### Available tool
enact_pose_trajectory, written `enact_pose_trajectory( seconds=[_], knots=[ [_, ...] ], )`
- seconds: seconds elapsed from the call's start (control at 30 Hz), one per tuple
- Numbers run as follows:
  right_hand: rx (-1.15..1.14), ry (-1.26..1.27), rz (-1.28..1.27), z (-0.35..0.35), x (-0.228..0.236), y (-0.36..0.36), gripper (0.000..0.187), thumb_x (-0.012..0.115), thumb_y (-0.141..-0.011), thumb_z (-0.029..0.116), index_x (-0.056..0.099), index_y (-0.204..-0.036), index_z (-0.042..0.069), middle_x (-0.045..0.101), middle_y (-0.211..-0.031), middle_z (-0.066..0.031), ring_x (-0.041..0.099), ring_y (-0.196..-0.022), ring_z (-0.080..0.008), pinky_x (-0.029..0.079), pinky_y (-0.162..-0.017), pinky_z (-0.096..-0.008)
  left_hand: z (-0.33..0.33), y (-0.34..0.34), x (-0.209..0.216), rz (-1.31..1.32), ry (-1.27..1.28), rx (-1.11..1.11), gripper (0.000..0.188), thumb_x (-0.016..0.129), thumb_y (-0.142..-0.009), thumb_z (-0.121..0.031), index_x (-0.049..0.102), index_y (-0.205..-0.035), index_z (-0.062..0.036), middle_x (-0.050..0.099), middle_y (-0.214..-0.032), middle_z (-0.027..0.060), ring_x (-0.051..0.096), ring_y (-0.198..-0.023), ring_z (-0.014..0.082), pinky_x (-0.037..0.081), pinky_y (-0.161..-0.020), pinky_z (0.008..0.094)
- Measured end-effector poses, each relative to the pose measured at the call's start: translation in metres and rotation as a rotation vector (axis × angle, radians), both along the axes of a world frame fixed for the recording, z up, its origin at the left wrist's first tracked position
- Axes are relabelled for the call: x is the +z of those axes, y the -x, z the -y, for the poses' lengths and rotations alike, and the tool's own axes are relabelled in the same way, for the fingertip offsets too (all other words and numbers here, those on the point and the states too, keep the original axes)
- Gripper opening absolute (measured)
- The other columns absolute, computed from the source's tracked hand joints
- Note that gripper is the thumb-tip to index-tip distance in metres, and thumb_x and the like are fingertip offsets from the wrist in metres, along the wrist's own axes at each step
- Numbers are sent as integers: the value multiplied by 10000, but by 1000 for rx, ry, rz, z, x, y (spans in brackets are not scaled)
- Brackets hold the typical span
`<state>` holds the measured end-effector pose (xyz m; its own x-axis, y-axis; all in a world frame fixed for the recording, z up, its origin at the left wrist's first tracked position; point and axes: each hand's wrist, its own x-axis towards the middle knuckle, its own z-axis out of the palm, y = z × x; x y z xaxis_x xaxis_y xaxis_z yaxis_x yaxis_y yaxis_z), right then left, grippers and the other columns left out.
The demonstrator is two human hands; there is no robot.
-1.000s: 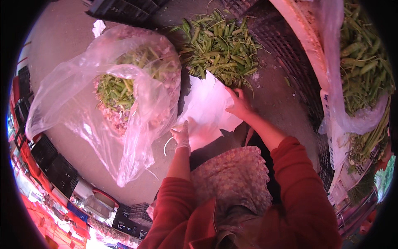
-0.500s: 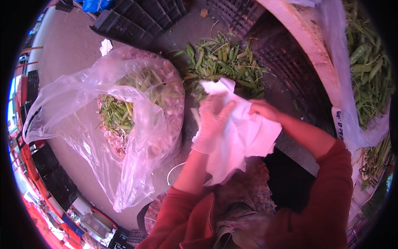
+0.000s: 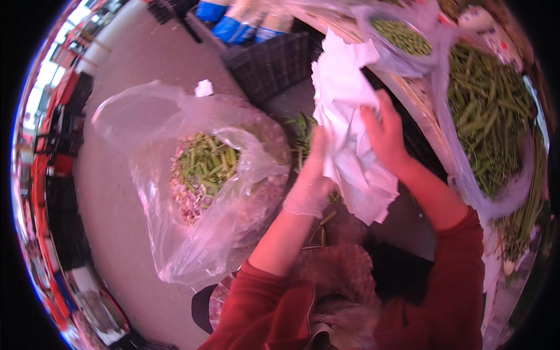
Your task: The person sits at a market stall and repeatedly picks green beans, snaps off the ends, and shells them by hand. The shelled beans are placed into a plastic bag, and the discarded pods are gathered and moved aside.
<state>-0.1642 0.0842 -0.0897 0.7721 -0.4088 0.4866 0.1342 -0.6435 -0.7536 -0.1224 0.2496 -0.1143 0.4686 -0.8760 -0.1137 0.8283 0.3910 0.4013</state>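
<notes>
A crumpled white sheet of paper (image 3: 344,87) with torn edges hangs upright between my two hands, in front of my body. My left hand (image 3: 312,185), in a thin clear plastic glove, grips its left side, with part of the fingers behind the sheet. On the paper's right side my right hand (image 3: 385,134) is closed over a fold, fingers bent. To the left, a large clear plastic bag (image 3: 154,204) gapes, with green pods (image 3: 205,166) and pinkish scraps inside. More green pods (image 3: 303,129) lie on the ground behind my left hand, mostly hidden.
At the right, a stall carries a heap of green pods (image 3: 487,111) on plastic and a bag of shelled peas (image 3: 402,38). A black crate (image 3: 271,67) stands ahead, with blue and white sacks (image 3: 233,26) behind it. A white scrap (image 3: 203,88) lies beyond the bag.
The paper has been raised and turned more upright, both hands moving with it. My right hand has shifted up along its side. The view has swung toward the stall on the right.
</notes>
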Motion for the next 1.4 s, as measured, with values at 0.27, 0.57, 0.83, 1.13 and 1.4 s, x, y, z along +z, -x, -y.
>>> enact_pose_trajectory(
  seconds=[0.27,0.57,0.83,1.13,1.4],
  knots=[
    [351,559,-146,-59,91,-19,286,613,-828,104,605,-1101,20,598,-1045,-180,572,-981,-336,469,-831,-387,-38,-54,79,256,-345,335,489,653,-881,-157,433,-1304,-51,601,-1071,75,599,-919,180,517,-795,337],
    [577,15,-134,-83,110,-38,1231,800,-637,571,107,-1503,38,141,-1546,-200,186,-1420,-320,162,-1151,-469,-85,-55,130,692,-526,368,511,668,-875,-227,457,-1286,-9,627,-1051,88,635,-872,163,531,-680,269],
    [439,-336,116,-147,51,-17,1171,842,-708,302,17,-1502,59,174,-1502,-231,265,-1377,-328,277,-1106,-427,-65,-53,113,226,-316,444,496,420,-993,-463,503,-1228,-35,620,-1022,67,611,-836,154,519,-711,287],
    [638,-978,-285,-165,36,-16,550,624,-923,268,417,-1368,21,541,-1260,-117,533,-1132,-179,437,-972,-315,-154,-36,96,824,-569,393,1087,778,-760,-156,-11,-1501,-56,342,-1411,188,442,-1226,257,410,-1011,366],
    [503,-914,-136,-236,2,-34,489,601,-918,355,443,-1245,28,586,-1071,-130,586,-985,-191,476,-864,-344,-180,-19,71,569,-530,559,859,744,-779,-69,189,-1435,-73,521,-1200,119,556,-1049,192,484,-897,354]
  ],
)
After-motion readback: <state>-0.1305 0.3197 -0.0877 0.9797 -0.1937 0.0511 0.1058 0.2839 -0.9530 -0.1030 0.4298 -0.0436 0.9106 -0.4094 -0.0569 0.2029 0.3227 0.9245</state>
